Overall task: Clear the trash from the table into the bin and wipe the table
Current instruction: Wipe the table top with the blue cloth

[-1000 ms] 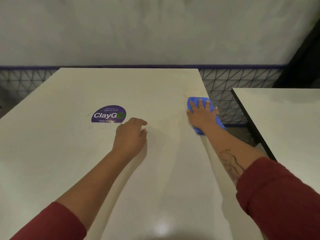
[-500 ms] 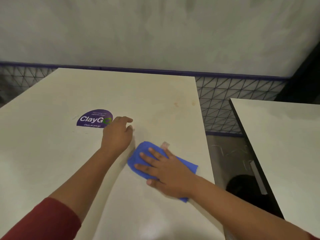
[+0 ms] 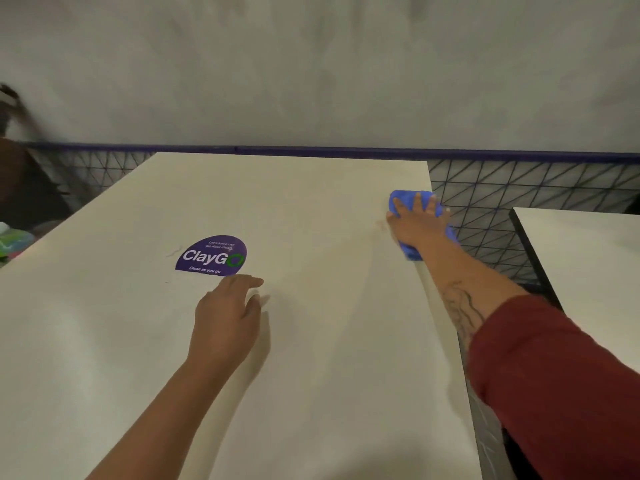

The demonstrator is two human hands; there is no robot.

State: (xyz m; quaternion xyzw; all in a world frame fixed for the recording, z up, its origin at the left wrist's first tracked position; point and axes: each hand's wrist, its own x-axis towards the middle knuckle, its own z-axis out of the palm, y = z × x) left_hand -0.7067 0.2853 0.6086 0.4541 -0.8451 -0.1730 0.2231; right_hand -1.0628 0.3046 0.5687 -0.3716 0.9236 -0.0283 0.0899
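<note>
A blue cloth [image 3: 405,197] lies at the far right edge of the white table [image 3: 311,341]. My right hand [image 3: 415,223] presses flat on the cloth with fingers spread, and part of the cloth hangs over the table's edge. A faint brownish smear [image 3: 381,225] shows just left of that hand. My left hand [image 3: 228,317] rests on the table top near the middle, fingers loosely bent and holding nothing. It lies just below a purple ClayGo sticker [image 3: 211,256].
A second white table [image 3: 588,265] stands to the right across a narrow gap. A wire mesh panel [image 3: 502,202] with a purple rail runs along the wall behind. Colourful items [image 3: 14,242] sit at the far left edge.
My right hand has swept the cloth from the near middle of the table out to the far right edge. My left hand has stayed near the sticker.
</note>
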